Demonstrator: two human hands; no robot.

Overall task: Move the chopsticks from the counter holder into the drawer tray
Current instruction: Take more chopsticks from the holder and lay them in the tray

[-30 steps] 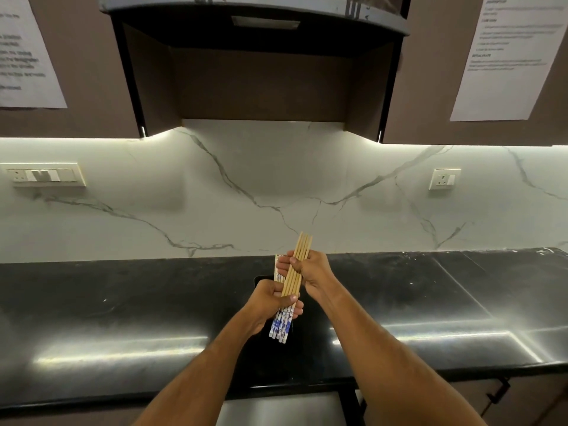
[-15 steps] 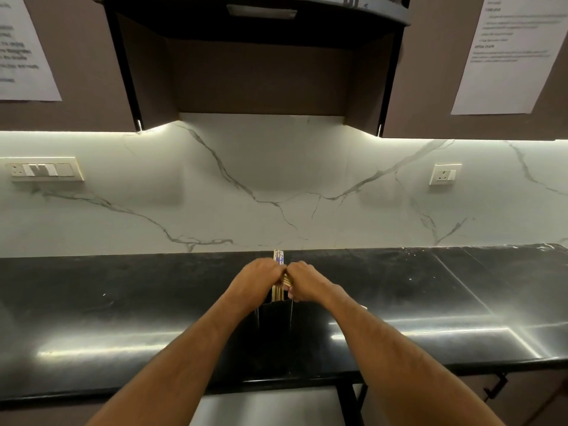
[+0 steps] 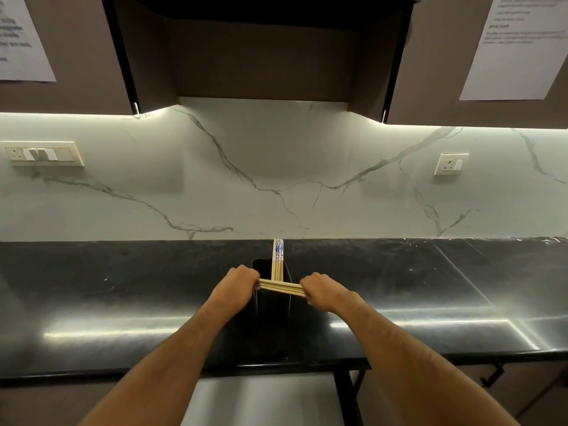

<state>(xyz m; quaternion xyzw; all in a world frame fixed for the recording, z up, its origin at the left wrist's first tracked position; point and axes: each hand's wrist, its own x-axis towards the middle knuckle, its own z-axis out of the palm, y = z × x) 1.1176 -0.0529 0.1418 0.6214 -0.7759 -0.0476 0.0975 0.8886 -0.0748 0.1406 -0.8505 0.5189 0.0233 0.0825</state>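
A bundle of plain wooden chopsticks [image 3: 281, 287] lies level in front of me, over the black holder [image 3: 272, 299] on the counter. My left hand [image 3: 235, 284] grips the bundle's left end and my right hand [image 3: 321, 290] grips its right end. Several chopsticks with blue-and-white tops [image 3: 278, 258] stand upright in the holder, just behind the level bundle. The drawer tray is not in view.
The black stone counter [image 3: 430, 287] runs left to right, with a marble backsplash behind it. Wall sockets sit at the left [image 3: 43, 153] and right [image 3: 451, 163]. Dark cabinets hang overhead. A pale surface [image 3: 261, 398] shows below the counter's front edge.
A second ago both hands held wooden and blue-topped chopsticks upright together. Now the blue-topped ones stand in the holder and the wooden bundle is turned level between my hands.
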